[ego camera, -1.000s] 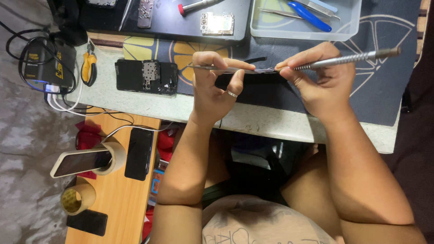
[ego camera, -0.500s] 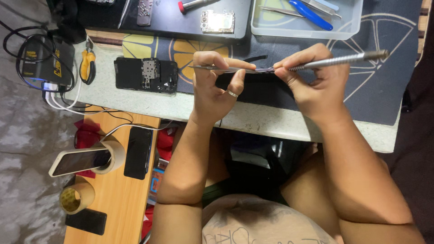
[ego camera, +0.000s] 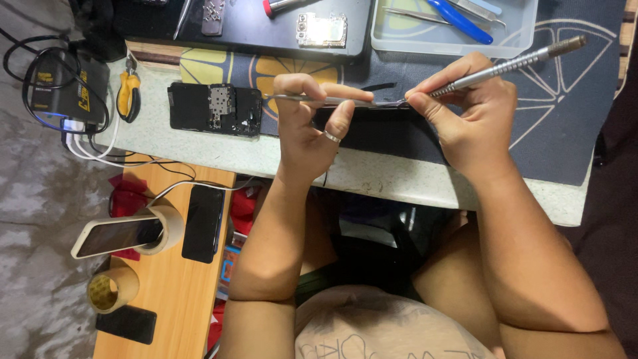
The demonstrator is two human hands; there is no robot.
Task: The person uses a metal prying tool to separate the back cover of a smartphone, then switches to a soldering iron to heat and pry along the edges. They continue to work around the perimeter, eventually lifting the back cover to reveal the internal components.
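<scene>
overhead, dark mat (ego camera: pixel 565 126) covers pale worktable (ego camera: pixel 399 179).

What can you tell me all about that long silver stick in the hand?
The silver tool is a thin metal rod like a small screwdriver, with a ridged grip and a thicker cap end pointing up to the right. The right hand pinches it low, near the tip. It lies tilted, and its tip meets the tweezers held by the left hand, above the dark mat.

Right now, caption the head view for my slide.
Left hand steadies tweezers while right hand works a metal screwdriver beside an opened phone.
</scene>
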